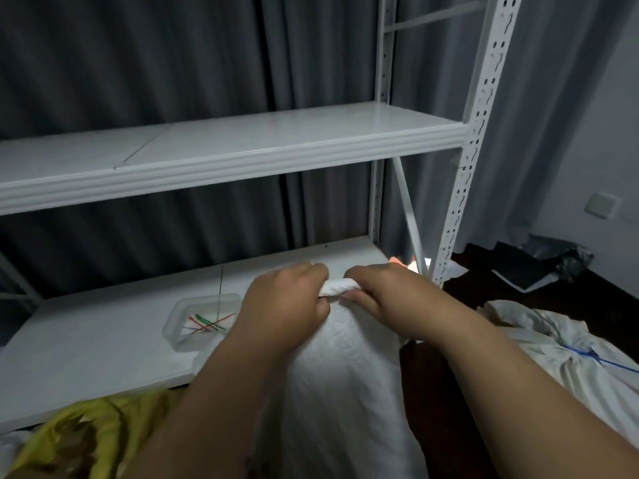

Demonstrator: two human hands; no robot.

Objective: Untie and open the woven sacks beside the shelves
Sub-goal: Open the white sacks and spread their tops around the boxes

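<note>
A white woven sack [342, 382] stands upright in front of me, against the lower shelf. Its top is bunched into a tight roll between my hands. My left hand [283, 305] grips the left side of that bunched neck with curled fingers. My right hand [383, 292] grips the right side, thumb underneath. Whether a tie is on this neck is hidden by my fingers. A second white woven sack [567, 354] lies on the floor to the right, its neck bound with a blue tie [587, 356].
A white metal shelving unit [221, 146] stands close ahead, its slotted upright [473, 160] at the right. On the lower shelf a clear plastic tray [179, 326] holds several coloured ties. A yellow bag [79, 433] lies bottom left. Dark bags [539, 264] lie on the floor by the wall.
</note>
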